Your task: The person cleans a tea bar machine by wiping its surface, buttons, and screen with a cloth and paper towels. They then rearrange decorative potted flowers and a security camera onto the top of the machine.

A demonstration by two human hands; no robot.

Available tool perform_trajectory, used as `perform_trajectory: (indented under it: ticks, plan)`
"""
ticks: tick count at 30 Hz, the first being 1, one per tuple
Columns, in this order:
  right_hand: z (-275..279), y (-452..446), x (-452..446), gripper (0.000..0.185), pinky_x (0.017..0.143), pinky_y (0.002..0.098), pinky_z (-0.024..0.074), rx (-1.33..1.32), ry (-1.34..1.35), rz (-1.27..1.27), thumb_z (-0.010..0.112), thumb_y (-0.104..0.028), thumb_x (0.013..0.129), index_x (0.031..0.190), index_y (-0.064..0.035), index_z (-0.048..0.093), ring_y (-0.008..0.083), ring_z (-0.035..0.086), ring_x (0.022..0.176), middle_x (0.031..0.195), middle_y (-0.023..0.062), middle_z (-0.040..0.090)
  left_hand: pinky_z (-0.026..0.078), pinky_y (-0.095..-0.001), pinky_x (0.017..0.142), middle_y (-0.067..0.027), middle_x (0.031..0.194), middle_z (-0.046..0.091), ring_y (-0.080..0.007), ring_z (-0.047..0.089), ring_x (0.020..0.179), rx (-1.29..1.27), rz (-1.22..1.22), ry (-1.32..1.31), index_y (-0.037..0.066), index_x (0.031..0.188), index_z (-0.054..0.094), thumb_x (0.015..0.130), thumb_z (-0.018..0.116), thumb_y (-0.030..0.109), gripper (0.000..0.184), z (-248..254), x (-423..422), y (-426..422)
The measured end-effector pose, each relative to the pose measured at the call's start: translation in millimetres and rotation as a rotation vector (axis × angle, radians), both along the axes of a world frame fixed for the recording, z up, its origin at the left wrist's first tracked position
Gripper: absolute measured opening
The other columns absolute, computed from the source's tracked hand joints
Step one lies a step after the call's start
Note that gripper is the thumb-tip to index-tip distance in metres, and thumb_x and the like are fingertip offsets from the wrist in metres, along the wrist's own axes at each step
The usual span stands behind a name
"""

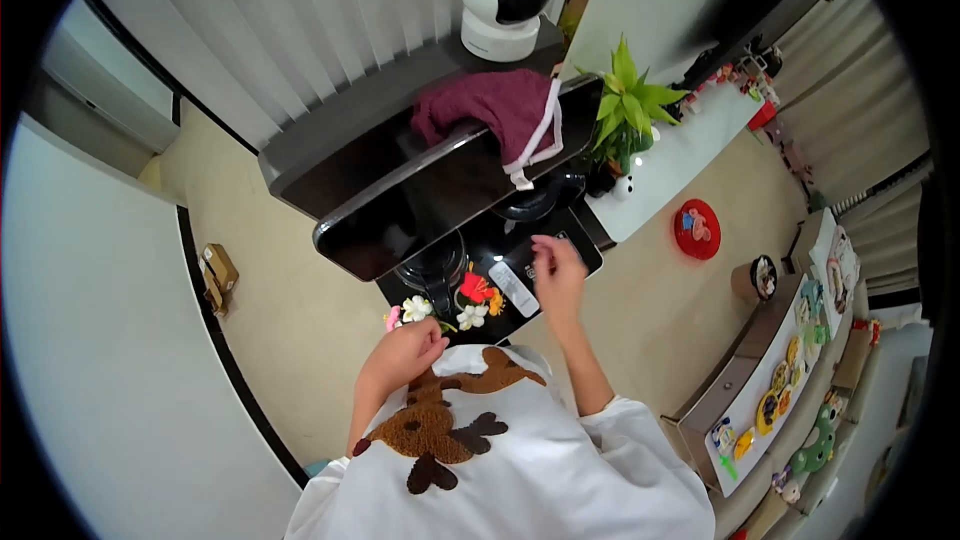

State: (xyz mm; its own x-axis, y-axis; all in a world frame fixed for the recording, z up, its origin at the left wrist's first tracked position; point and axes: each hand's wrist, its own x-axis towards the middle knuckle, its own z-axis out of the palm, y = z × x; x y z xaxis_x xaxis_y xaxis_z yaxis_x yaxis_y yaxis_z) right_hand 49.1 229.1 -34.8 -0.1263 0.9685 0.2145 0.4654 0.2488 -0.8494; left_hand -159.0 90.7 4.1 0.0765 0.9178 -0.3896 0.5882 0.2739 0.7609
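Note:
My left hand (402,352) is closed near the front edge of the black surface, close to white flowers (416,310) and a pink one; whether it grips a stem is hidden. My right hand (559,275) hovers over the right part, its fingers curled together; what they hold, if anything, is too small to make out. Between the hands lie a white remote (513,289), a red flower (476,288), an orange flower (496,302) and another white flower (472,317).
A black screen-like panel (400,230) rises behind the flowers, with a maroon cloth (500,110) draped over it. Beyond stands a white camera (503,5). A green plant (630,105) is at the right. A red stool (697,229) and bin (755,280) stand on the floor.

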Motion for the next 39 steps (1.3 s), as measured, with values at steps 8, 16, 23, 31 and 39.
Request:
perform_trajectory:
  ticks: [8, 16, 23, 31, 39]
  plan:
    - [178, 99, -50, 0.041, 0.082, 0.0307, 0.0418, 0.617, 0.214, -0.031, 0.066, -0.010, 0.074, 0.111, -0.0019, 0.050, 0.0215, 0.053, 0.093, 0.103, 0.0098, 0.055, 0.043, -0.0351, 0.057, -0.0115, 0.064, 0.057, -0.0267, 0.056, 0.060, 0.050, 0.033, 0.016, 0.002, 0.079, 0.052, 0.083, 0.058, 0.021, 0.020, 10, 0, -5]
    - [177, 173, -106, 0.093, 0.094, 0.0435, 0.0363, 0.678, 0.039, 0.057, 0.077, -0.029, 0.066, 0.133, 0.0004, 0.019, 0.0390, 0.043, 0.112, 0.121, 0.0275, 0.039, 0.044, -0.0359, 0.078, -0.0097, 0.058, 0.054, -0.0276, 0.053, 0.054, 0.108, 0.073, 0.025, 0.002, 0.077, 0.051, 0.084, 0.058, 0.020, 0.020, -4, -1, -18]
    - [177, 175, -105, 0.088, 0.092, 0.0420, 0.0395, 0.632, 0.054, 0.082, 0.076, -0.026, 0.066, 0.131, -0.0001, 0.024, 0.0380, 0.046, 0.110, 0.121, 0.0253, 0.039, 0.045, -0.0349, 0.061, -0.0112, 0.060, 0.055, -0.0272, 0.054, 0.055, 0.102, 0.112, -0.005, 0.001, 0.078, 0.051, 0.083, 0.058, 0.019, 0.020, -12, -3, -25]
    - [184, 179, -98, 0.083, 0.090, 0.0400, 0.0419, 0.531, 0.097, 0.064, 0.078, -0.028, 0.061, 0.125, -0.0013, 0.034, 0.0344, 0.050, 0.107, 0.117, 0.0210, 0.048, 0.040, -0.0319, 0.053, -0.0084, 0.059, 0.050, -0.0205, 0.047, 0.052, 0.124, 0.054, -0.028, 0.001, 0.079, 0.050, 0.086, 0.056, 0.023, 0.024, -8, 1, -19]
    - [185, 187, -74, 0.083, 0.083, 0.0337, 0.0467, 0.444, 0.255, 0.026, 0.080, -0.029, 0.059, 0.123, -0.0008, 0.036, 0.0261, 0.059, 0.096, 0.106, 0.0206, 0.057, 0.042, -0.0357, 0.055, -0.0118, 0.062, 0.055, -0.0277, 0.053, 0.056, 0.069, 0.006, -0.005, 0.002, 0.079, 0.051, 0.084, 0.057, 0.022, 0.022, -6, 2, -20]
